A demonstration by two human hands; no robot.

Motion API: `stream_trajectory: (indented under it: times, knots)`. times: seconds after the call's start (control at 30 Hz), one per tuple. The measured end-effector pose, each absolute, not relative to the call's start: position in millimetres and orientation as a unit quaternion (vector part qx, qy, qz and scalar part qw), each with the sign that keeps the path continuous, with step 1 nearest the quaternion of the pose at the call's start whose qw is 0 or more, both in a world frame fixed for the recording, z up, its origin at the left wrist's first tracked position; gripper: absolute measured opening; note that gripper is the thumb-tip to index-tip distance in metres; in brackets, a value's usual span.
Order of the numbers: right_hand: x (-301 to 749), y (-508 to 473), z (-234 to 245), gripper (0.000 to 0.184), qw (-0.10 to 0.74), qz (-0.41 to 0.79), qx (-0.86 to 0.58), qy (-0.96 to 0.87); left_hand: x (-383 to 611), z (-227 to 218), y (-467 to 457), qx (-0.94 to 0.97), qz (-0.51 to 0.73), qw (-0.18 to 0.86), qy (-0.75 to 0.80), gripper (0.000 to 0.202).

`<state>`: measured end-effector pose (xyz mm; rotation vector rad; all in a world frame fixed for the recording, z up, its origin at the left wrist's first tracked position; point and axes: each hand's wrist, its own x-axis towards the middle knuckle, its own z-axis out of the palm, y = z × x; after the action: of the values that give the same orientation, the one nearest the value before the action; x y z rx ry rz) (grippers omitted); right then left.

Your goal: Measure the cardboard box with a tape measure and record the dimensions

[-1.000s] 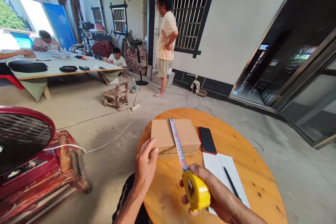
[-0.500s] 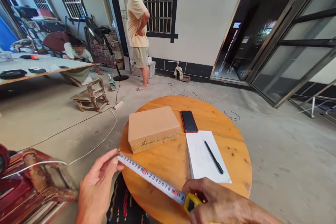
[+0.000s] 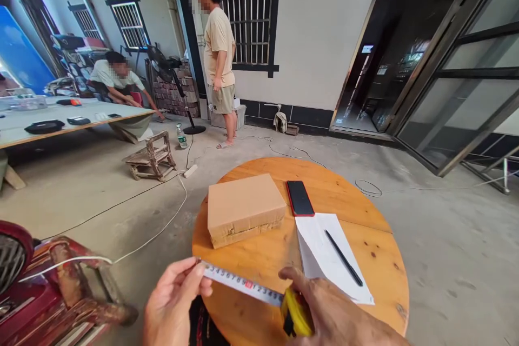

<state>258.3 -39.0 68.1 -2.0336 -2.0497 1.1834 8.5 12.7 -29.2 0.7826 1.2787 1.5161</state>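
Observation:
My left hand (image 3: 174,300) pinches the free end of a tape measure's white blade (image 3: 243,284) between thumb and fingers. The yellow and black case of the tape measure (image 3: 298,313) is gripped in my right hand (image 3: 332,311), whose index finger sticks out over it. Between the hands a short stretch of numbered blade slopes down to the right above the round wooden table (image 3: 377,243). Just beyond it lies a closed cardboard box (image 3: 245,208). Right of the box are a red-edged phone (image 3: 300,198) and white paper sheets (image 3: 324,248) with a black pen (image 3: 344,258) on top.
A person in a pale shirt (image 3: 219,48) stands by the wall; another person (image 3: 117,78) crouches behind a long board table (image 3: 93,113). A small wooden chair (image 3: 152,157), a fan (image 3: 178,81), a bottle (image 3: 181,136) and cables are on the floor. Red machinery (image 3: 60,292) stands at lower left.
The exposed blade between my hands has become shorter, as my left hand came toward the right one. The standing person's arm has dropped from the hip. The view has shifted slightly.

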Motion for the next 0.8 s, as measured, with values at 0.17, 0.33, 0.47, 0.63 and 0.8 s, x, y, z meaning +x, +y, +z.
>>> stream_trajectory:
  times: [0.17, 0.33, 0.47, 0.63, 0.8]
  knots:
    - [232.7, -18.8, 68.1, 0.041, 0.072, 0.250, -0.605, -0.753, 52.8, -46.4, -2.2, 0.411, 0.557, 0.506, 0.515, 0.043]
    - [234.9, 47.6, 77.8, 0.036, 0.137, 0.103, -0.530, -0.831, 51.4, -70.9, 1.3, 0.488, 0.595, 0.373, 0.519, 0.038]
    - [223.7, 119.8, 78.8, 0.042, 0.142, 0.059, -0.493, -0.857, 42.8, -83.4, 9.8, 0.545, 0.584, 0.248, 0.549, 0.033]
    - [211.5, 164.0, 68.3, 0.055, 0.143, 0.077, -0.464, -0.871, 36.7, -85.4, 28.0, 0.551, 0.554, 0.210, 0.587, 0.049]
    - [258.1, 151.3, 53.8, 0.051, 0.293, 0.123, -0.581, -0.749, 37.0, -83.2, 47.1, 0.533, 0.550, 0.260, 0.588, 0.062]
